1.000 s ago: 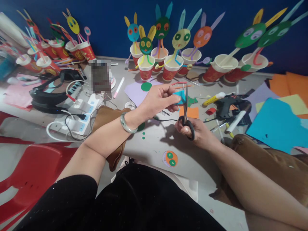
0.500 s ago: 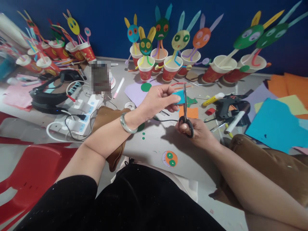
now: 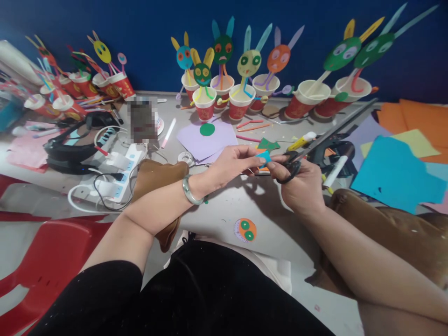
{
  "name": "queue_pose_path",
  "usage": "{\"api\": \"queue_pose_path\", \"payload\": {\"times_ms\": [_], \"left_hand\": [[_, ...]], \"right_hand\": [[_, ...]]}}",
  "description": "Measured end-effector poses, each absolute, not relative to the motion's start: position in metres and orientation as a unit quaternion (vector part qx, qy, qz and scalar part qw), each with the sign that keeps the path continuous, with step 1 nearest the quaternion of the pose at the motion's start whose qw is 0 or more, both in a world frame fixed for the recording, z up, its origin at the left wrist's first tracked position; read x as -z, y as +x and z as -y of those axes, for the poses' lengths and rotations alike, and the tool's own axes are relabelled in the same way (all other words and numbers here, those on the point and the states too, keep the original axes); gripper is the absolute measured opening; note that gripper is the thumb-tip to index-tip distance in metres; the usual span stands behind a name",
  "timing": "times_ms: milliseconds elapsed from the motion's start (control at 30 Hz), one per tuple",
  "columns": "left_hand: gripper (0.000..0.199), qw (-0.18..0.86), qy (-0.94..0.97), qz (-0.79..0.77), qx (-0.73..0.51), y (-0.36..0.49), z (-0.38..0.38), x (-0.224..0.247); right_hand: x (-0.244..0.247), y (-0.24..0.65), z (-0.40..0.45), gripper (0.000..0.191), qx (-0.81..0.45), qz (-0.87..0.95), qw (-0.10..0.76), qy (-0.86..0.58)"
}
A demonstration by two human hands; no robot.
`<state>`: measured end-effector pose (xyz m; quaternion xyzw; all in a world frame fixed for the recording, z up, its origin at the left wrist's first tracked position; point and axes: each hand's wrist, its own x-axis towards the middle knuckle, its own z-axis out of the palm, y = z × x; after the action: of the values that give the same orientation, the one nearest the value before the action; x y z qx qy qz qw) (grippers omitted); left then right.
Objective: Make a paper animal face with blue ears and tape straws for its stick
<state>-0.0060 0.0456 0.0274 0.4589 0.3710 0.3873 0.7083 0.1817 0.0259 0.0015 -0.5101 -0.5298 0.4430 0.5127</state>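
Between thumb and fingers, my left hand (image 3: pixel 241 161) pinches a small piece of blue paper (image 3: pixel 265 158). My right hand (image 3: pixel 303 184) grips black-handled scissors (image 3: pixel 317 142) by the loops, with the blades pointing up and to the right, away from the paper. The fingertips of my right hand are at the paper's right edge. A green paper scrap (image 3: pixel 269 144) and a bit of orange paper lie just behind the hands. Below them on the table is an orange paper disc with green eyes (image 3: pixel 248 229), partly over a lilac disc.
Paper cups with paper-faced figures (image 3: pixel 241 100) line the back. Lilac sheets (image 3: pixel 196 142) and a green circle (image 3: pixel 207 129) lie behind my left hand. Blue sheets (image 3: pixel 399 175) and a glue gun (image 3: pixel 343 156) are at right, a power strip (image 3: pixel 128 172) at left.
The scissors have swung from upright at the blue paper to slanting right, clear of it. Both hands have come closer together, and the blue piece looks smaller.
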Motion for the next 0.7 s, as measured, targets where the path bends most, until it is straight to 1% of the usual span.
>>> {"api": "queue_pose_path", "payload": {"times_ms": [100,267,467,567,700], "left_hand": [[0.05,0.683,0.498,-0.38,-0.375,-0.007,-0.047,-0.026],[0.044,0.613,0.579,-0.402,-0.357,-0.01,-0.049,-0.029],[0.039,0.608,0.595,-0.399,-0.343,-0.01,-0.047,-0.028],[0.032,0.601,0.601,-0.406,-0.337,-0.009,-0.046,-0.028],[0.032,0.609,0.59,-0.413,-0.332,-0.007,-0.043,-0.033]], "right_hand": [[-0.009,0.18,-0.025,0.034,-0.422,0.544,0.516,-0.51],[-0.014,0.181,-0.023,0.03,-0.378,0.576,0.506,-0.519],[-0.009,0.184,-0.024,0.024,-0.345,0.623,0.498,-0.495],[-0.003,0.19,-0.027,0.018,-0.251,0.682,0.508,-0.463],[0.003,0.198,-0.032,0.012,-0.037,0.783,0.504,-0.363]]}}
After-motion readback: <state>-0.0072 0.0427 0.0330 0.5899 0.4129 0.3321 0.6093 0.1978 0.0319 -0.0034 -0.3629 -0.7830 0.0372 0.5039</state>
